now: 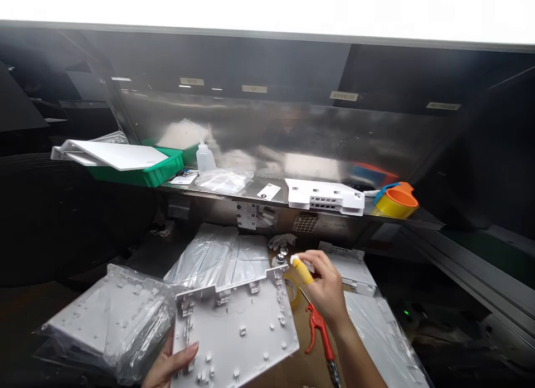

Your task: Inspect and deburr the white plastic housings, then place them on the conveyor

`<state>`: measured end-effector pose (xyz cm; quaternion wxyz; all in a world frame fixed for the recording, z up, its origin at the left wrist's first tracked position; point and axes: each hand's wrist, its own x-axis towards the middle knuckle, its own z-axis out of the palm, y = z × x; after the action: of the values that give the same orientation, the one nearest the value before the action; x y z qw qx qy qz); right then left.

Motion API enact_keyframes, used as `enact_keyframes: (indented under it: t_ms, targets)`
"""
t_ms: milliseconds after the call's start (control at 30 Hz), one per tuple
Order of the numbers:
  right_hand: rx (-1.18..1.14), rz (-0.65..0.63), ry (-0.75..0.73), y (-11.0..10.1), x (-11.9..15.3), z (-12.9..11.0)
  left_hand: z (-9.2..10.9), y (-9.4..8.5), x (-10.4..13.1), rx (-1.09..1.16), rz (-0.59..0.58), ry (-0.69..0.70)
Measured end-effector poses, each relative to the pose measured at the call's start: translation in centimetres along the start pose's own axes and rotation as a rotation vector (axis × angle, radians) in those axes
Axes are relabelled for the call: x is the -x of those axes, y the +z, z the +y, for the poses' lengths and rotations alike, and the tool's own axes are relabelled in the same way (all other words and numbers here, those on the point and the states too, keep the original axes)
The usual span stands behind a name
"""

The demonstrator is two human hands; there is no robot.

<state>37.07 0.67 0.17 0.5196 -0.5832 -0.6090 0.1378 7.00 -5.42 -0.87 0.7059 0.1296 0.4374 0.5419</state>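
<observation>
My left hand (173,361) grips the lower left edge of a white plastic housing panel (228,315), thumb on its inner face. That face carries clips and small posts, and the panel is tilted toward me. Beside its upper right corner, my right hand (325,287) is raised with the fingers bent in toward the thumb, which wears a yellow cover (302,272). A small white bit shows at the thumb tip; what it is I cannot make out. Below this hand lies a red air blow gun (320,329). A metal-topped container (280,260) stands just behind the panel corner.
Plastic-wrapped panels lie at left (104,315), behind (213,254) and at right (376,332). A tape roll (291,293) sits near the blow gun. The metal shelf (267,186) holds a green bin (161,168), a squeeze bottle (204,158), a white housing (324,195) and tape rolls (395,203).
</observation>
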Motion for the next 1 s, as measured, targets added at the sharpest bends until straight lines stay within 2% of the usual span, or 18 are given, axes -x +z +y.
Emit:
enact_keyframes:
  t_ms: [100, 167, 233, 300, 367, 467, 567, 733, 833, 900, 933, 1000]
  targets:
    - [0.016, -0.038, 0.031, -0.1, 0.5, 1.4, -0.3, 1.0, 0.4, 0.047, -0.009, -0.021]
    - [0.064, -0.006, 0.092, -0.2, 0.8, 2.0, -0.6, 1.6, 0.6, 0.034, 0.015, -0.043]
    - [0.068, 0.025, 0.112, -0.3, 1.2, 1.7, -1.1, 2.0, 0.6, -0.021, 0.028, -0.054]
    - [0.013, 0.02, 0.069, -0.2, 2.1, 0.0, -1.9, 2.4, 0.4, -0.069, 0.001, -0.039]
    - [-0.062, -0.006, -0.008, 0.4, 3.2, -2.7, -2.8, 2.8, 0.1, -0.112, -0.06, 0.006]
    - [-0.142, -0.032, -0.172, 1.9, 4.9, -6.5, -4.2, 3.2, -0.2, -0.237, -0.157, 0.141]
    - [-0.161, -0.039, -0.307, 3.5, 5.6, -7.7, -5.0, 3.4, -0.5, -0.359, -0.232, 0.256]
    - [-0.118, -0.019, -0.205, 4.8, 6.1, -6.3, -5.6, 2.1, -1.6, -0.407, -0.247, 0.245]
    - [-0.153, -0.124, -0.19, 5.9, 6.7, -4.6, -5.6, 0.8, -2.2, -0.378, -0.262, 0.18]
    - [-0.091, -0.163, -0.033, 6.8, 6.5, -2.1, -5.2, -0.3, -2.3, -0.338, -0.248, 0.102]
    - [-0.025, -0.152, 0.103, 7.1, 6.3, -0.3, -4.8, -0.9, -2.3, -0.332, -0.231, 0.079]
    - [0.1, -0.104, 0.332, 7.3, 5.5, 4.0, -3.8, -2.0, -2.0, -0.366, -0.196, 0.103]
